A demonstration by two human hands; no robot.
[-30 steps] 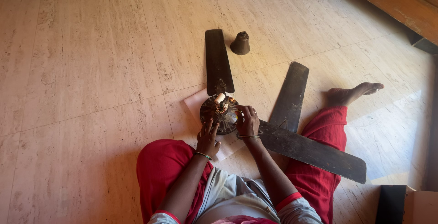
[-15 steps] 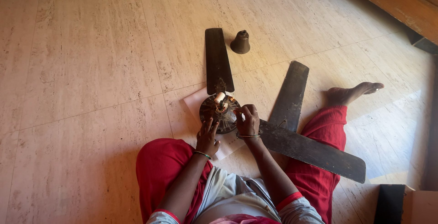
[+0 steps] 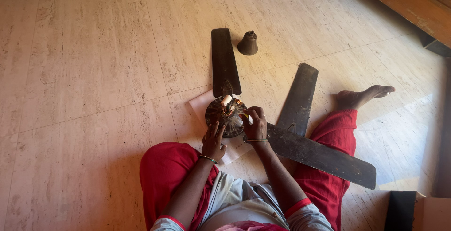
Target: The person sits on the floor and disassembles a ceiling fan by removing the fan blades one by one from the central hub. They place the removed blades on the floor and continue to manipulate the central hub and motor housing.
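Fan motor hub (image 3: 226, 117), round and dark, sits centre frame on a white sheet of paper (image 3: 201, 103) on the tiled floor (image 3: 94, 71). Exposed coloured wiring (image 3: 230, 109) and a small pale cylinder on top of the hub.

Left hand (image 3: 213, 142): fingers spread loosely, tips resting on the hub's lower rim. Holding nothing.

Right hand (image 3: 255, 124): fingers curled together at the hub's right edge, pinching something small and pale. Too small to identify.

Three dark blades:
- one blade (image 3: 223, 61) runs straight up from the hub toward top centre
- second blade (image 3: 299, 98) lies angled to the upper right, separate from the hub
- third blade (image 3: 324, 156) runs from under the right wrist toward lower right, across the red-trousered leg

Dark bell-shaped canopy cover (image 3: 247, 44) stands upright just right of the top blade's tip, apart from it. Bare foot (image 3: 364, 95) at right of frame. Wooden furniture edge in the upper right corner.
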